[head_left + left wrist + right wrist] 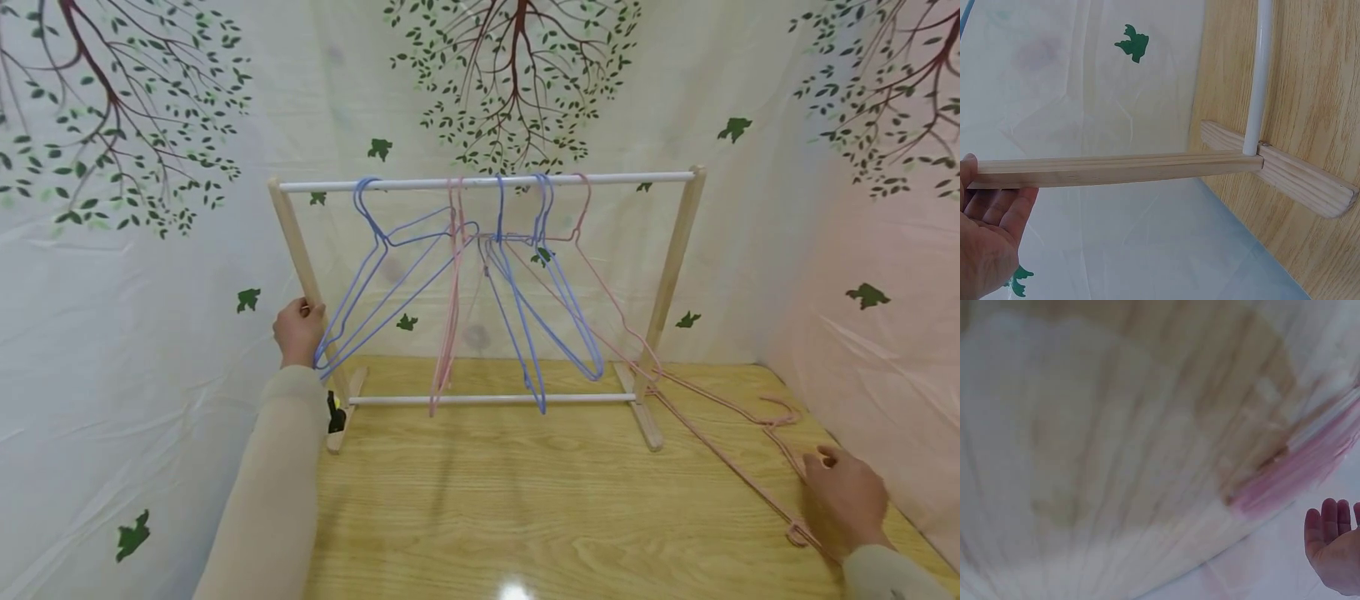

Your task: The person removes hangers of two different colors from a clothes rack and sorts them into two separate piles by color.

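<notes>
My left hand [298, 332] grips the left wooden post [1116, 170] of a clothes rack, with the thumb on one side and fingers on the other. Blue hangers [382, 237] hang on the white top rail [322, 186] beside that hand. Pink hangers [454, 308] hang at the middle, more blue ones [500, 208] right of them, and a pink one [583, 208] towards the right end. Pink hangers [780, 419] lie on the table at the right. Just over them is my right hand [851, 492], fingers loosely bent; in the right wrist view nothing shows in it.
The rack stands on a wood-grain table [480, 483], with a white lower bar [480, 399] between its feet. A black clip [336, 412] sits by the left foot [1310, 184]. Cloth printed with trees and leaves [150, 333] surrounds the table. The right wrist view is heavily blurred.
</notes>
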Action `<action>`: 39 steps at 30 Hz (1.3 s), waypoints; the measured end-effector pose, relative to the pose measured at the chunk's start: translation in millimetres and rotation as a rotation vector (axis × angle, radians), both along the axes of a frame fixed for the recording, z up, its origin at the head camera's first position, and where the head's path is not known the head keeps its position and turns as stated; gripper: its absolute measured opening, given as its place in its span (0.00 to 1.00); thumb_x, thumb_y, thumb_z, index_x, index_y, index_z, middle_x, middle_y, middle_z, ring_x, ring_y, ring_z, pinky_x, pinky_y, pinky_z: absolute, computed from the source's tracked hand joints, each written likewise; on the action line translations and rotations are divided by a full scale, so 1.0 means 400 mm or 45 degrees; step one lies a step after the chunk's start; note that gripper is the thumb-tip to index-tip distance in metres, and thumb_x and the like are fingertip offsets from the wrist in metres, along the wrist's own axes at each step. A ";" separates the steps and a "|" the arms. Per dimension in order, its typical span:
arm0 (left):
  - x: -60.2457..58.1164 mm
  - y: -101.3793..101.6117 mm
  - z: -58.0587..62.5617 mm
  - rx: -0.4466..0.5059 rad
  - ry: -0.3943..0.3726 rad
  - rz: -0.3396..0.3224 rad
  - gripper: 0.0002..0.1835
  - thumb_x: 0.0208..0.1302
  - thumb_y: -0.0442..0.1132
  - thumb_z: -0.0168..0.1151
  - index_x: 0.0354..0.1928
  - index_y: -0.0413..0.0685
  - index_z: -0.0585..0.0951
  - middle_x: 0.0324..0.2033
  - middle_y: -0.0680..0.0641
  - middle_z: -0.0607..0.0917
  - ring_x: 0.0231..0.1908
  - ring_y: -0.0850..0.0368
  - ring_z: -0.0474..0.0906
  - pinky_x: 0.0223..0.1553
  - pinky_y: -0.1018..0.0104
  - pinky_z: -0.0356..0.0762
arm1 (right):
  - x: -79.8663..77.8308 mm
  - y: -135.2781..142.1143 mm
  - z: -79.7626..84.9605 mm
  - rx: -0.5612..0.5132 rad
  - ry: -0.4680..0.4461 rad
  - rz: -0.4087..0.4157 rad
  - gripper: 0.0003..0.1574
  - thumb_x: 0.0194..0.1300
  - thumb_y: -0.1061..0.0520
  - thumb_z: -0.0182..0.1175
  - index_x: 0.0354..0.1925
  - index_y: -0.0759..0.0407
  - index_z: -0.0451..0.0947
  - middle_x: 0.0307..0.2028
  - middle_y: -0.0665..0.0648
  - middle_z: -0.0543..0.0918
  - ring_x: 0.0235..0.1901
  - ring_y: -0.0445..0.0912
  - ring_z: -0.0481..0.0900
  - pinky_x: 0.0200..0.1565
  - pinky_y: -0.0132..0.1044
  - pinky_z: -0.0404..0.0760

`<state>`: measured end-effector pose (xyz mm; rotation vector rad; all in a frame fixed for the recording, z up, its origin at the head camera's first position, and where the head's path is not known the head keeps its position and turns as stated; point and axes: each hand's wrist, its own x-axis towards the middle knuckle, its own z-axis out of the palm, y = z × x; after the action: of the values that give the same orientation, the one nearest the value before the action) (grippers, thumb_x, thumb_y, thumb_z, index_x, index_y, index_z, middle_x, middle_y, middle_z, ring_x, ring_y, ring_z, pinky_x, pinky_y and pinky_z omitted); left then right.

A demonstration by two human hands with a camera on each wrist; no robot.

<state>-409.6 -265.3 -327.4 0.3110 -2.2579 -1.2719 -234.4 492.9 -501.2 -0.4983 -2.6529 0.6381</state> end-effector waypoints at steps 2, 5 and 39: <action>0.002 0.002 0.000 0.006 0.001 -0.001 0.22 0.74 0.38 0.53 0.63 0.31 0.74 0.58 0.32 0.79 0.60 0.37 0.74 0.64 0.50 0.68 | -0.004 -0.002 0.005 -0.009 0.005 0.004 0.32 0.72 0.50 0.49 0.57 0.79 0.70 0.49 0.80 0.77 0.43 0.74 0.75 0.35 0.57 0.73; 0.004 0.003 -0.001 0.008 0.005 -0.003 0.22 0.75 0.38 0.53 0.63 0.31 0.74 0.58 0.32 0.79 0.60 0.37 0.74 0.63 0.50 0.68 | -0.011 -0.007 0.012 -0.008 0.045 0.014 0.31 0.73 0.51 0.48 0.56 0.79 0.71 0.50 0.80 0.76 0.43 0.75 0.75 0.36 0.58 0.73; -0.005 -0.003 -0.007 0.086 -0.046 -0.018 0.24 0.75 0.43 0.52 0.67 0.37 0.73 0.60 0.35 0.78 0.59 0.40 0.75 0.62 0.51 0.70 | -0.189 -0.460 0.428 -0.236 0.808 0.324 0.18 0.71 0.52 0.58 0.46 0.64 0.86 0.40 0.62 0.85 0.31 0.21 0.70 0.33 0.17 0.69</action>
<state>-411.5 -266.6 -330.4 0.3455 -2.2539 -1.3626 -310.1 309.1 -330.0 0.0130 -2.0720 0.9400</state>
